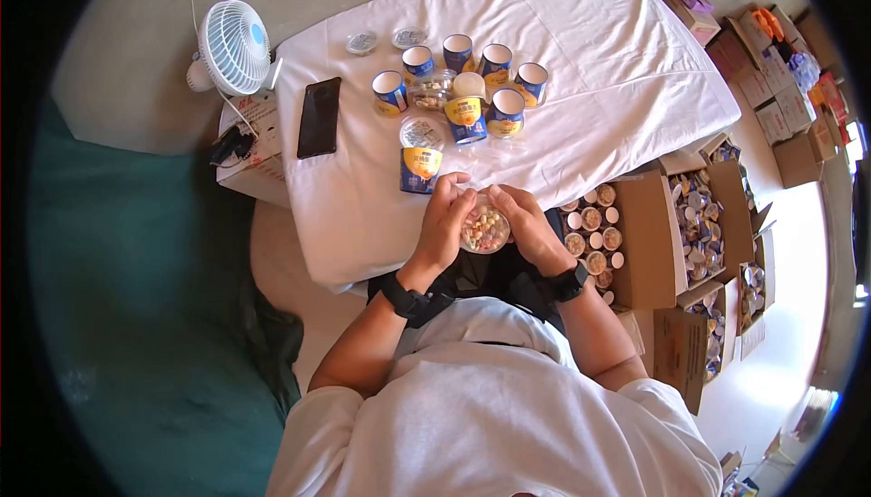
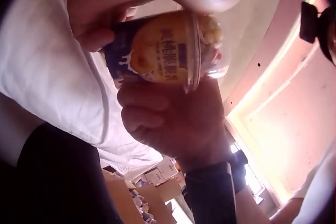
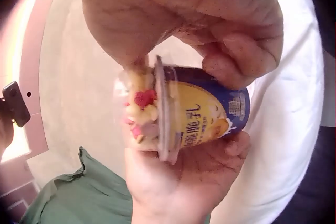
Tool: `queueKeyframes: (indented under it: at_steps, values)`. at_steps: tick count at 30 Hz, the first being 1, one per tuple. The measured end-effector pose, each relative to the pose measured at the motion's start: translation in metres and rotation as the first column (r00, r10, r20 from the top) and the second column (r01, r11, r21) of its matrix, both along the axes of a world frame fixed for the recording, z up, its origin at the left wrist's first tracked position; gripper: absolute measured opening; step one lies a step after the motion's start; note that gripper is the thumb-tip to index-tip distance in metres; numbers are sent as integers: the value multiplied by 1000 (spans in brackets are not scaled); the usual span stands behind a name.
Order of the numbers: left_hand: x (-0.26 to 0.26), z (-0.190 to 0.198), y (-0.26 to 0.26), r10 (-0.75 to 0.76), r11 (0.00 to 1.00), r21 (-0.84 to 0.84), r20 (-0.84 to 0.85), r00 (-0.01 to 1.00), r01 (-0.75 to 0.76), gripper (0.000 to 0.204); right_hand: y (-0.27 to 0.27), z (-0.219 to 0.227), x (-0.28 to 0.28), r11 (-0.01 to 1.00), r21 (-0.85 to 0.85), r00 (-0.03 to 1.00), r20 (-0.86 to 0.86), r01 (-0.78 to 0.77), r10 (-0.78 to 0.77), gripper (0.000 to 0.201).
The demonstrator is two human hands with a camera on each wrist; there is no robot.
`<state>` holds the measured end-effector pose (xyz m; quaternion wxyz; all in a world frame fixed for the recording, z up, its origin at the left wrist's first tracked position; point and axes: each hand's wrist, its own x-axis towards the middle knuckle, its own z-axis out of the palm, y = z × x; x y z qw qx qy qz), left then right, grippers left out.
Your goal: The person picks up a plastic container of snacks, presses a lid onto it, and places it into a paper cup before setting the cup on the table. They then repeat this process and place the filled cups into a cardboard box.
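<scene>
Both hands hold one blue and yellow paper cup (image 2: 157, 50) whose clear domed lid (image 1: 485, 230) shows pale and pink pieces inside. The left hand (image 1: 445, 228) grips it on one side and the right hand (image 1: 531, 227) on the other, at the table's near edge. In the right wrist view the cup (image 3: 202, 111) lies sideways between the hands, one thumb at the lid's rim. Just beyond the hands, a blue and yellow cup (image 1: 421, 169) and a cup with a domed top (image 1: 466, 120) are on the white cloth.
Several open cups (image 1: 495, 63), clear lids (image 1: 362, 42) and a black phone (image 1: 318, 118) lie on the table (image 1: 363, 216). A fan (image 1: 238, 48) stands at the left. Cartons (image 1: 646, 243) of packed cups are at the right, below the table's edge.
</scene>
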<state>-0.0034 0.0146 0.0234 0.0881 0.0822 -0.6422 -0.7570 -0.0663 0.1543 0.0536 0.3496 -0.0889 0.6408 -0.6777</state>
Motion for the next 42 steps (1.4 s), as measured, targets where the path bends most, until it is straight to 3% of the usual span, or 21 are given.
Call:
queueKeyframes:
  at_steps: [1,4,6,9,12,16,18,22,23,24,27,30,32,36,38,39,42]
  values:
    - [2,1,2,11,1000,6,20,1000,-11,41,-1,-7,0,999,-33,1000,10,28,-28,42]
    - [-2,-18,17,263,964,57,-27,964,-261,39,-3,-14,3,989,-89,992,52,117,-113,42]
    - [1,-12,18,227,970,106,-46,973,-221,40,-6,-29,5,974,-172,987,86,146,-132,43]
    - [-1,4,4,98,985,146,-45,994,-91,40,2,-14,1,995,-94,1000,10,13,-12,43]
    - [-1,13,2,-35,999,20,25,999,35,39,-5,-28,-1,995,-97,990,-130,38,-50,44]
    - [-1,-9,13,169,984,61,-36,985,-166,41,-2,-27,1,988,-92,991,48,126,-122,42]
    - [2,-8,19,185,981,66,-58,981,-181,41,-5,-22,6,969,-133,970,152,210,-190,42]
    - [3,-9,6,64,993,98,-32,997,-60,39,3,-18,1,995,-91,998,59,42,-37,43]
    - [0,-18,0,47,999,-24,-29,998,-48,38,3,-19,-1,998,-59,1000,13,23,-23,43]
    - [1,-11,1,31,999,-26,-8,999,-31,39,3,-20,-2,1000,-26,1000,-30,6,-7,44]
    - [2,4,8,43,999,13,20,999,-43,40,-2,-26,-1,995,-62,992,-93,75,-81,46]
    - [3,-11,16,160,983,90,-22,987,-157,42,-1,-20,4,972,-124,964,203,200,-173,49]
    - [3,-8,20,217,975,68,-60,974,-213,43,1,-24,3,985,-107,978,172,137,-117,48]
    - [4,-2,5,38,999,7,-5,999,-38,46,8,-16,-3,999,-51,999,41,-1,3,47]
    - [3,6,4,-57,998,-11,38,998,57,45,5,-29,-5,997,-74,1000,-7,22,-22,47]
    - [3,5,6,0,1000,-2,12,1000,0,43,1,-29,-4,996,-86,999,-31,32,-34,47]
    - [2,-14,16,130,991,26,-44,990,-129,39,0,-21,4,964,-160,952,255,213,-168,46]
